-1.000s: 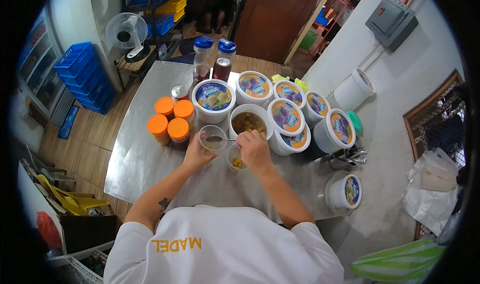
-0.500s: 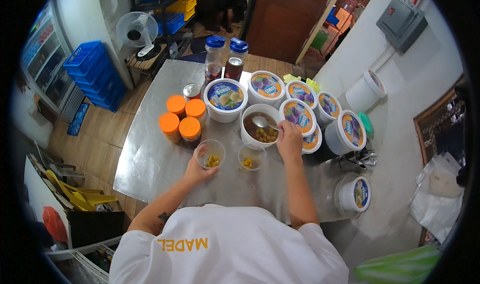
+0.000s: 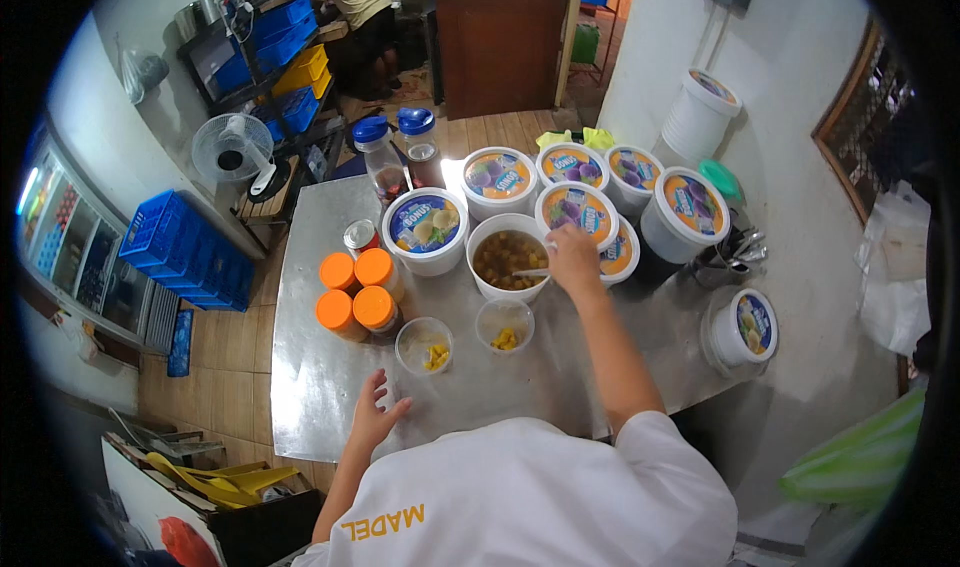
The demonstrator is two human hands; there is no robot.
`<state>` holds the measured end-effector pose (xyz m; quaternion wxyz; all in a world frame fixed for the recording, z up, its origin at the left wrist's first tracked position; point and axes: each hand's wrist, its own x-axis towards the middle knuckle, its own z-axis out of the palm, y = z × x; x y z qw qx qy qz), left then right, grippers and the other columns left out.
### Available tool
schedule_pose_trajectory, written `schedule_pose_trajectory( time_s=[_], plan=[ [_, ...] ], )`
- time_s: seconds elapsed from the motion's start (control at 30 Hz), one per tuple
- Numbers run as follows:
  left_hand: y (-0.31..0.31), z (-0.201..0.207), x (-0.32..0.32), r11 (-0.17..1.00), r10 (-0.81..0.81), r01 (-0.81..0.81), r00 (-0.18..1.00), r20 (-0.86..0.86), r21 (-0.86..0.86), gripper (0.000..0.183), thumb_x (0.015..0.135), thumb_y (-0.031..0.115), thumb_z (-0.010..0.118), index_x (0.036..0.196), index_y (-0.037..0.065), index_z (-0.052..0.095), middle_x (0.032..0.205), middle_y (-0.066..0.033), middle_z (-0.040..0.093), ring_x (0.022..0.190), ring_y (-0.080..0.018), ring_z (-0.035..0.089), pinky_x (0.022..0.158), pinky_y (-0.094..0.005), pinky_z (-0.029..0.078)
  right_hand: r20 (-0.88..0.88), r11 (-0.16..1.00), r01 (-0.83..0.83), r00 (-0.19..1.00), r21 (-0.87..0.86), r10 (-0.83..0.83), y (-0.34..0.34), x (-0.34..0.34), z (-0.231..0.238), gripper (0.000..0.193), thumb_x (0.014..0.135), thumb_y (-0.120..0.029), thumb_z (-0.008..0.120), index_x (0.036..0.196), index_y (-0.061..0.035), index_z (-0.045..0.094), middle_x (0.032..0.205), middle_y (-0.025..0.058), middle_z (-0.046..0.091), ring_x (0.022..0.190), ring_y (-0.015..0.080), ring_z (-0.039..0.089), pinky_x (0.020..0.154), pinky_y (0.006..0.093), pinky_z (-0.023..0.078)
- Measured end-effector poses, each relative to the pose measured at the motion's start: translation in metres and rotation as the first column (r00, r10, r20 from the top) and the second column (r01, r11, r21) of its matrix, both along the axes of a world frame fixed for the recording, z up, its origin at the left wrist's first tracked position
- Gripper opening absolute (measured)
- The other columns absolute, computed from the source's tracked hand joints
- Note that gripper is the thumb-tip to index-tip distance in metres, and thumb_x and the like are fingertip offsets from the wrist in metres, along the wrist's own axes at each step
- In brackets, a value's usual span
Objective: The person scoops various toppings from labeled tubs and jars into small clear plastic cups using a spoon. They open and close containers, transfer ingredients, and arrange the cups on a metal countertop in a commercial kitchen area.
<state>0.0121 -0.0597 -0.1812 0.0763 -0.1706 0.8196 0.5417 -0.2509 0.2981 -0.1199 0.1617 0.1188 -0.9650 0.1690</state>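
My right hand [image 3: 573,259] grips the handle of a metal spoon [image 3: 532,272], whose bowl is down in the brown liquid. That liquid, with yellowish chunks in it, fills much of an uncovered white tub [image 3: 480,278]. My left hand [image 3: 375,413] holds nothing; its fingers are spread over the table, just below a clear plastic cup [image 3: 408,351] with yellow pieces at the bottom. A second clear cup [image 3: 491,317], also with yellow pieces, stands between the first cup and the tub.
Several orange-lidded jars [image 3: 376,308] and a can [image 3: 361,235] stand left on the metal table [image 3: 310,397]. Lidded tubs [image 3: 425,229] crowd behind and right of the open tub. Two blue-topped pitchers [image 3: 379,157] stand at the back. A person [image 3: 360,7] bends over by the shelves.
My left hand has let go of the left cup and drawn back toward me. The spoon's bowl has gone down into the liquid. My view has shifted.
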Motion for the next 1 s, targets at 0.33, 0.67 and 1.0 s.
schedule_pose_trajectory(
  time_s=[0.33,0.67,1.0],
  plan=[
    [-0.002,0.003,0.015,0.998,0.05,-0.048,0.998,-0.049,0.047,0.07,0.083,0.015,0.077,0.142,0.004,0.041,0.14,-0.0196,0.048,0.122,-0.0322,0.054,0.095,-0.0412,0.05,0.101,1.0,-0.012,0.995,0.021,0.009,0.004,0.001,0.02,0.017,0.078,-0.012,0.073,0.093,-0.0102,0.067,0.101,0.0079,0.063,0.103,0.0317,0.059,0.091,0.044,0.047],
    [-0.007,-0.005,0.013,0.996,0.072,-0.066,0.993,-0.093,0.068,0.069,0.083,0.017,0.077,0.141,0.004,0.043,0.139,-0.0179,0.048,0.119,-0.03,0.055,0.092,-0.0409,0.052,0.362,0.937,-0.339,0.887,0.087,0.288,-0.014,0.027,0.017,0.015,0.082,-0.008,0.064,0.096,-0.0112,0.067,0.106,0.0079,0.068,0.106,0.0288,0.061,0.088,0.0404,0.051],
    [-0.05,-0.044,0.01,0.984,0.14,-0.12,0.976,-0.164,0.128,0.057,0.085,0.004,0.069,0.137,0.001,0.045,0.133,-0.0186,0.05,0.114,-0.0245,0.056,0.094,-0.0346,0.05,-0.153,0.896,-0.259,0.964,-0.361,0.218,0.068,0.033,0.046,0.014,0.086,-0.014,0.066,0.098,-0.008,0.07,0.098,0.0129,0.07,0.098,0.0291,0.066,0.086,0.0412,0.051]
  ],
)
